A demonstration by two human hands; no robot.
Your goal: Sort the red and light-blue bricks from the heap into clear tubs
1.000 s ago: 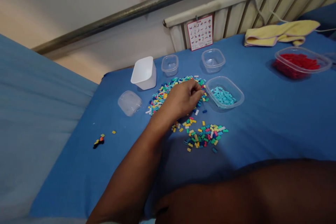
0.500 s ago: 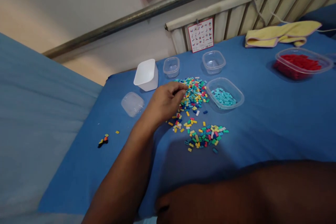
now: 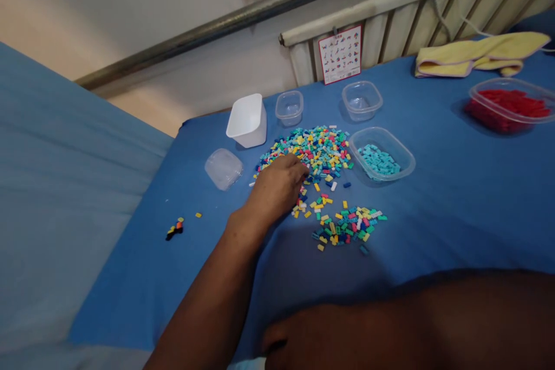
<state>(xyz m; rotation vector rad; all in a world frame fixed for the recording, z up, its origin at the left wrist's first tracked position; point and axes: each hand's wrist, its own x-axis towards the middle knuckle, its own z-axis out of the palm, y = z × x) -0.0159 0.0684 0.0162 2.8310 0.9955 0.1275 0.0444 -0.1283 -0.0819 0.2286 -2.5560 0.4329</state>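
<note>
My left hand (image 3: 281, 184) reaches into the near left side of a pile of small coloured toy bricks (image 3: 323, 147), fingers bent down and pressed together. What the fingertips hold, if anything, is hidden. My right hand (image 3: 288, 340) is close to the camera at the bottom, dark and partly cut off, so its fingers cannot be made out. A smaller scatter of mixed bricks (image 3: 349, 225) lies nearer to me. Right of the pile stands a clear plastic tub (image 3: 405, 162) with light blue bricks (image 3: 378, 160) in it.
Behind the pile stand a white tub (image 3: 255, 127) and two clear tubs (image 3: 289, 108) (image 3: 362, 103). A clear lid (image 3: 223, 169) and several dark and yellow bricks (image 3: 176, 229) lie left. To the right are a tub of red pieces (image 3: 511, 107) and a yellow cloth (image 3: 477, 58).
My left hand has drawn back from the middle of the pile toward its near left side and turned lower. The view has shifted slightly. My right arm stays at the bottom.
</note>
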